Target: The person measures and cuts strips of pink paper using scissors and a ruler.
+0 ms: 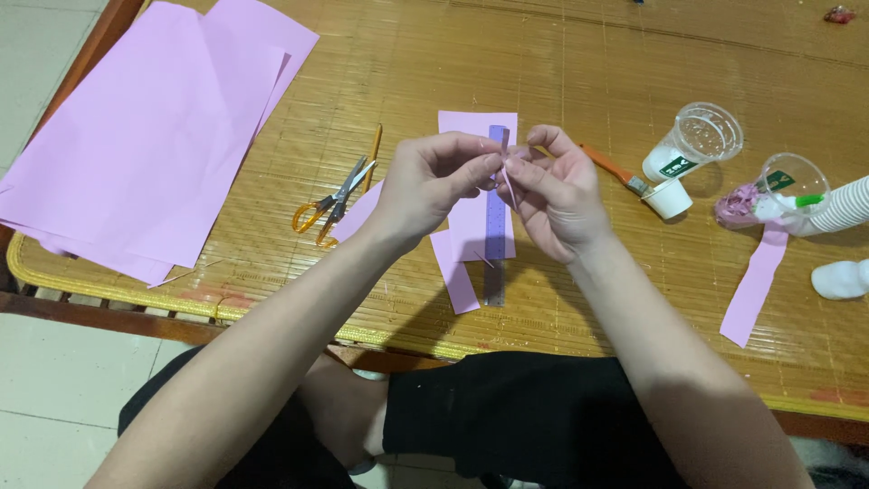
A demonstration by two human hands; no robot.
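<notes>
Two bare hands meet above the woven bamboo mat table (pixel 579 54). Left hand (pixel 434 181) and right hand (pixel 557 195) both pinch one thin pink paper strip (pixel 510 186), fingertips clamped together on it, thumbs touching; the strip's loose end hangs down between the hands. It is held in the air over the middle of the table, right above the ruler.

Counts: one stack of large pink paper sheets (pixel 145 136) at far left, exact sheet number cannot be told. One pair of orange-handled scissors (pixel 330 204), shut, lying beside one yellow pencil (pixel 373 154). One translucent purple plastic ruler (pixel 495 235) lying on one pink paper rectangle (pixel 471 222); two more pink scraps poke out underneath. One long pink paper strip (pixel 756 285) flat at right. One orange-handled brush (pixel 611 169) touching one small white cup (pixel 668 197).

Two clear plastic cups lying tipped: clear cup with dark green rectangular label (pixel 692 145) on its side wall, and clear cup holding pink paper bits (pixel 769 190) with a green label near the rim. One stack of white paper cups (pixel 842 206) at the right edge, count not clear. One white lump (pixel 840 279) below it, too cut off to identify.
</notes>
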